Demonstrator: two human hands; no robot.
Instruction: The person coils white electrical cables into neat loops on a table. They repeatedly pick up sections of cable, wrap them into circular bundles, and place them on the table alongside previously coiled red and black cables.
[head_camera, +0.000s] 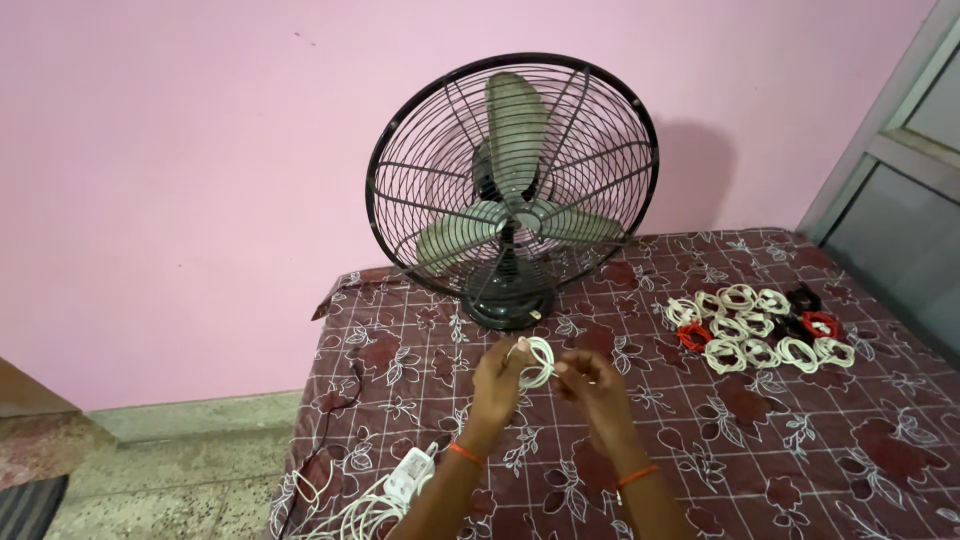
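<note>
Both hands up over the table (780, 470), in front of the black fan (512, 190). Left hand (497, 378) pinches a small white cable coil (538, 362), fingers closed round its loop; right hand (592, 385) grips the coil's other side w/ fingertips. Pile of coiled cables (760, 328) lies off to the right; white charger (410, 474) near table's left edge

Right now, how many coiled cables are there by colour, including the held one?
White coils in the pile: 10
Held white coil, between left hand and right hand: 1
Red coils: 2
Black coils: about 2
Total: about 15
</note>
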